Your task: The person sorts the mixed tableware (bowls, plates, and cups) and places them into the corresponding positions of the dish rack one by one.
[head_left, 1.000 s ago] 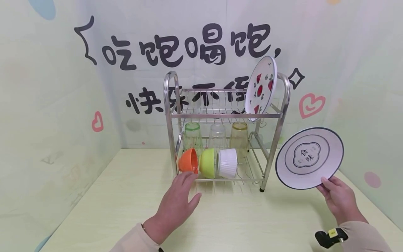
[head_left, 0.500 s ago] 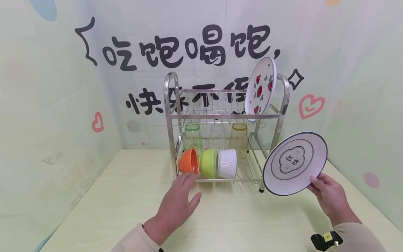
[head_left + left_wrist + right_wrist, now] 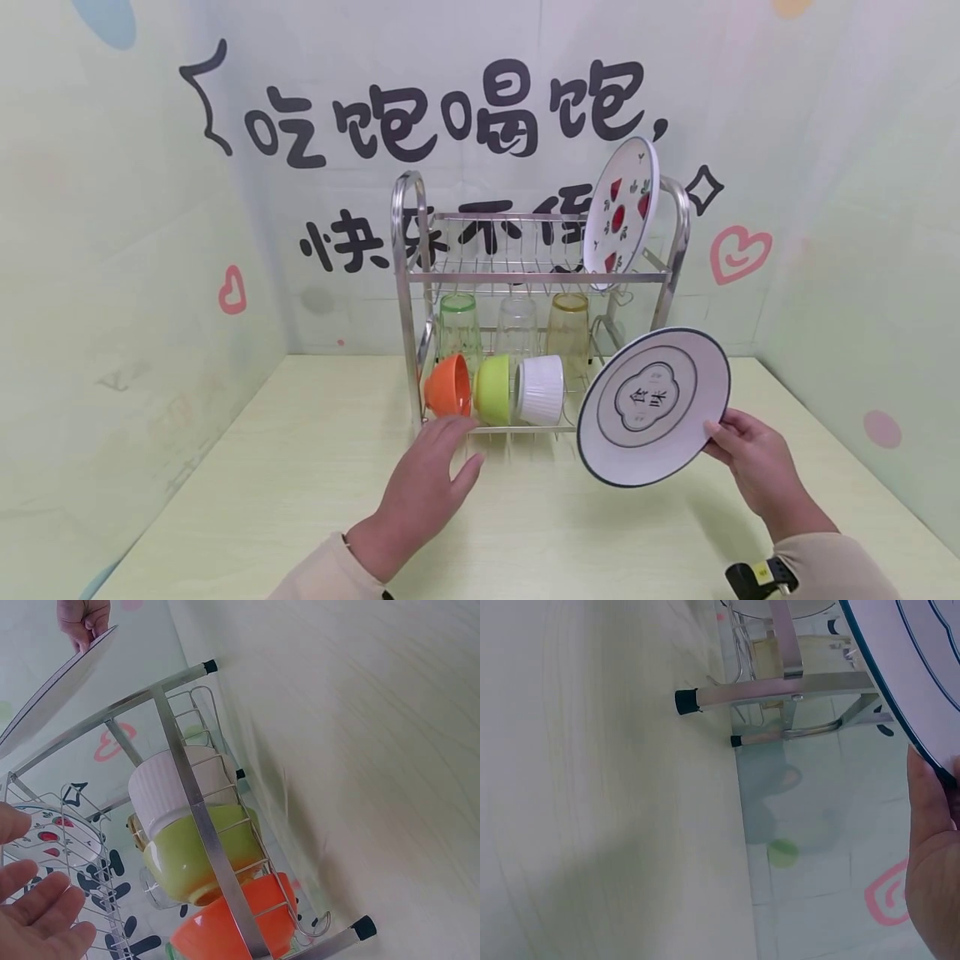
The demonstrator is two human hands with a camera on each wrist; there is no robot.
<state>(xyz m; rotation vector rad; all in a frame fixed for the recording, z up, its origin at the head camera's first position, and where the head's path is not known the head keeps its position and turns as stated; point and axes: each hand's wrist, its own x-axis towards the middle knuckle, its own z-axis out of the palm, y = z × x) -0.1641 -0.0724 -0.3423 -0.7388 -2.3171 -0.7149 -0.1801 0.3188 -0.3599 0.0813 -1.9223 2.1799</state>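
My right hand (image 3: 761,467) pinches the rim of a white plate (image 3: 652,408) with a dark blue edge and printed characters. The plate hangs tilted in front of the rack's lower right side, hiding part of its leg. In the head view my left hand (image 3: 423,492) is before the orange bowl (image 3: 447,387), fingers relaxed and holding nothing. Beside that bowl a green bowl (image 3: 492,390) and a white ribbed cup (image 3: 541,390) lie on their sides on the lower tier. The metal dish rack (image 3: 540,277) bears a patterned plate (image 3: 621,212) upright at its top right.
Behind the bowls stand a green glass (image 3: 459,325), a clear glass (image 3: 517,323) and a yellow glass (image 3: 568,329). The rack stands on a pale wooden table (image 3: 300,467). A printed backdrop (image 3: 337,50) closes off the back and both sides.
My right hand has carried the white plate leftward and slightly down, from right of the rack to in front of it. My left hand has barely moved.
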